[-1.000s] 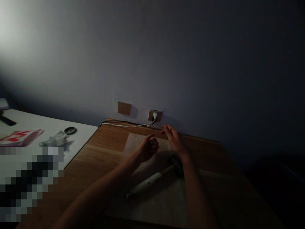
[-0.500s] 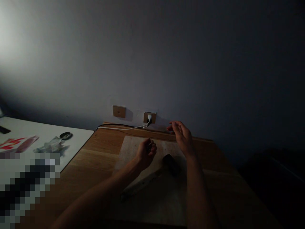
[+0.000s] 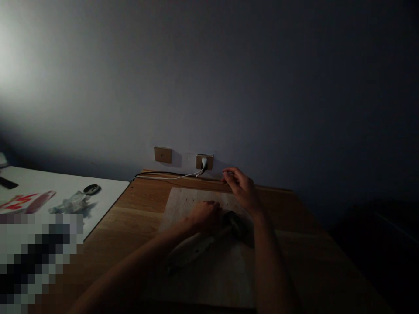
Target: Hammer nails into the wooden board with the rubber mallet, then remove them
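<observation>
The 2 hands are apart above a wooden worktop. The left hand is low over a pale board, knuckles up and fingers bent down, near the dark head of a hammer; I cannot tell whether it grips anything. The right hand is raised by the board's far right side, its fingers bent towards the thumb; whether something small is pinched there cannot be told.

The hammer lies on the board, its head partly behind the right forearm and its pale handle slanting towards the near left, in deep shadow. Small dark specks dot the board's far part.

On the wall are 2 brown plates: a wall plate and, to its right, a power outlet holding a white plug. A white cable and a black cable run along the worktop's back edge.

At the left, a white worktop bears a red-and-white packet, crumpled clear plastic and a round dark object.
</observation>
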`<state>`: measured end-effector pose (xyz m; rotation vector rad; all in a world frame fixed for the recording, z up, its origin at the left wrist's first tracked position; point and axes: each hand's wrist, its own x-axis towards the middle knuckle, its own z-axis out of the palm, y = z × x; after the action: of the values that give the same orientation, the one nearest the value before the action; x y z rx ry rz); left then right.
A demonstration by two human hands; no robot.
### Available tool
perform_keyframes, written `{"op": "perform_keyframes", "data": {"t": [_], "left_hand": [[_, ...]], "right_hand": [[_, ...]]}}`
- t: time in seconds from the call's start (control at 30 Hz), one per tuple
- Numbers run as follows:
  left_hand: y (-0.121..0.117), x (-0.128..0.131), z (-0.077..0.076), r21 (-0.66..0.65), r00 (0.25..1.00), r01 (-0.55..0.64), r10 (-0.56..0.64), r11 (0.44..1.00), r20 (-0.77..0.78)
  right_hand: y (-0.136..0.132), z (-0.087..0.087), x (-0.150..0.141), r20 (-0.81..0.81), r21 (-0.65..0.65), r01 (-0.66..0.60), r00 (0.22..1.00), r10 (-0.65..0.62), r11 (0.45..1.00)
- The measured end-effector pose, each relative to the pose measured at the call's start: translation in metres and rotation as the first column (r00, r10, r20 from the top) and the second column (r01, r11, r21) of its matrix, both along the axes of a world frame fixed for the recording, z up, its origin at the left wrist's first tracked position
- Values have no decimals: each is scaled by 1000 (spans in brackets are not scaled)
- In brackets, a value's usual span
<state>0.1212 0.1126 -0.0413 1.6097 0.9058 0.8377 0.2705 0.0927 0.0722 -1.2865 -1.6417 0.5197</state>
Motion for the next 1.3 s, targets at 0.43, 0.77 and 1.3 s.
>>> {"op": "perform_keyframes", "data": {"t": [0.43, 0.77, 1.3], "left_hand": [[-39, -65, 9, 560, 927, 283, -73, 779, -368], [-113, -178, 3, 659, 694, 306, 312, 687, -648], [-180, -192, -22, 763, 576, 229, 548, 604, -607]], "right_hand": [[-13, 9, 2, 97, -13, -1, 995, 2, 1000], [-40, -13, 26, 200, -8, 107, 974, -103, 994], [-155, -140, 93, 470, -220, 549, 784, -406, 806]]}}
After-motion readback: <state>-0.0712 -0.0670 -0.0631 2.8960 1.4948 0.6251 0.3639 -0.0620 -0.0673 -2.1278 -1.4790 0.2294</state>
